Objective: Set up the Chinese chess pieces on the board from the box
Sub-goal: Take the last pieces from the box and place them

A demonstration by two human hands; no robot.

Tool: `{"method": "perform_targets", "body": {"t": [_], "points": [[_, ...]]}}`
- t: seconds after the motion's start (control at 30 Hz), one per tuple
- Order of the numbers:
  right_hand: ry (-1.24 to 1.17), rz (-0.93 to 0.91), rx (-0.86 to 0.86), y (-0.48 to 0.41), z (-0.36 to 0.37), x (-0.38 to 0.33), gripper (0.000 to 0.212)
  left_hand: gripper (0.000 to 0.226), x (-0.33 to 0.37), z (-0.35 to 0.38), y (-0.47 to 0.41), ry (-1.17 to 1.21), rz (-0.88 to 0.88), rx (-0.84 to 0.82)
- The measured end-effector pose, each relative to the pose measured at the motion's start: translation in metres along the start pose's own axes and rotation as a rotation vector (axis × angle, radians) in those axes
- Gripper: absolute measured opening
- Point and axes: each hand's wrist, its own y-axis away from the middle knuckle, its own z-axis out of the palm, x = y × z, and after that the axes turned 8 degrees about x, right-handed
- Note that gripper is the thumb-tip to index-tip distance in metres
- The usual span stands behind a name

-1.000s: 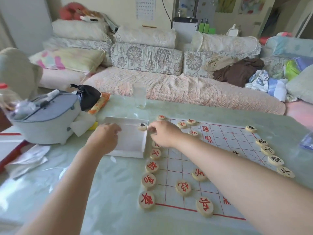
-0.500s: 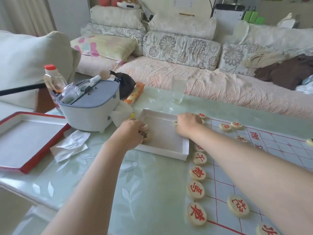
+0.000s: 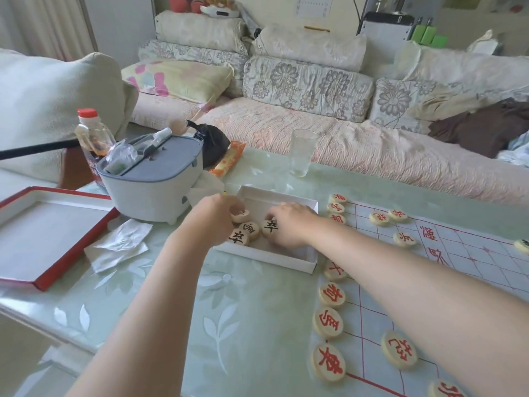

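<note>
Four black-lettered pieces (image 3: 250, 229) are what I can see in the white box (image 3: 282, 196), bunched at its left end. The box lies near the middle of the desk (image 3: 257, 325), just beside the left edge of the board (image 3: 458, 253), which covers the desk's right side down to its near edge.

Both hands are inside the box. My right hand (image 3: 289, 224) is curled narrow, fingers above and thumb below, pinching the rightmost piece (image 3: 270, 227). My left hand (image 3: 211, 222) is curled too, fingertips down on the farthest piece (image 3: 240, 215); I cannot tell whether it grips that one or only touches it.

Red-lettered pieces (image 3: 331, 294) stand in a column along the board's left edge, with a few more further in.

Toward the far edge stands a glass (image 3: 302, 153). A grey container (image 3: 151, 181) sits left of the box, a crumpled tissue (image 3: 120, 245) in front of it, and a red-rimmed tray (image 3: 43, 233) at the desk's left edge.
</note>
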Motion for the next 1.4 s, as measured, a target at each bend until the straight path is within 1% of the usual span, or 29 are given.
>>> {"method": "perform_targets", "body": {"t": [0.1, 0.17, 0.27, 0.37, 0.43, 0.53, 0.63, 0.7, 0.77, 0.87, 1.0, 1.1, 1.17, 1.3, 1.33, 1.4], "points": [[-0.041, -0.017, 0.027, 0.005, -0.001, 0.001, 0.05, 0.042, 0.0, 0.006, 0.004, -0.105, 0.028, -0.118], [-0.06, -0.024, 0.042, 0.01, 0.001, 0.003, 0.05, 0.04, 0.004, 0.007, 0.006, -0.159, 0.0, -0.169], [-0.083, -0.028, 0.061, 0.017, 0.003, 0.006, 0.048, 0.037, 0.008, 0.008, 0.006, -0.193, -0.015, -0.175], [-0.117, -0.021, 0.08, 0.024, 0.001, 0.012, 0.048, 0.028, 0.015, 0.005, 0.006, -0.212, 0.011, -0.163], [-0.152, -0.006, 0.092, 0.029, -0.003, 0.016, 0.049, 0.023, 0.023, 0.003, 0.004, -0.167, 0.019, -0.147], [-0.241, 0.022, 0.127, 0.041, -0.012, 0.026, 0.047, 0.018, 0.048, 0.001, 0.003, -0.004, 0.061, -0.067], [-0.291, 0.047, 0.187, 0.063, -0.024, 0.042, 0.037, 0.015, 0.087, 0.008, 0.01, 0.13, 0.119, -0.019], [-0.28, 0.08, 0.217, 0.08, -0.032, 0.059, 0.03, 0.017, 0.115, 0.016, 0.016, 0.192, 0.145, -0.02], [-0.266, 0.123, 0.218, 0.101, -0.038, 0.082, 0.029, 0.02, 0.144, 0.025, 0.021, 0.26, 0.171, -0.048], [-0.27, 0.202, 0.22, 0.136, -0.044, 0.119, 0.039, 0.027, 0.184, 0.041, 0.028, 0.331, 0.19, -0.12], [-0.275, 0.341, 0.222, 0.184, -0.049, 0.169, 0.046, 0.03, 0.228, 0.072, 0.038, 0.38, 0.172, -0.242], [-0.281, 0.42, 0.231, 0.213, -0.051, 0.205, 0.046, 0.036, 0.257, 0.093, 0.046, 0.392, 0.165, -0.333], [-0.295, 0.477, 0.259, 0.228, -0.051, 0.229, 0.046, 0.039, 0.274, 0.104, 0.048, 0.411, 0.167, -0.36], [-0.322, 0.566, 0.308, 0.247, -0.046, 0.276, 0.031, 0.032, 0.304, 0.124, 0.041, 0.396, 0.149, -0.364], [-0.32, 0.596, 0.301, 0.249, -0.043, 0.289, 0.031, 0.03, 0.311, 0.13, 0.038, 0.386, 0.153, -0.364], [-0.322, 0.657, 0.277, 0.248, -0.037, 0.313, 0.039, 0.026, 0.325, 0.144, 0.033, 0.349, 0.191, -0.38]]}}
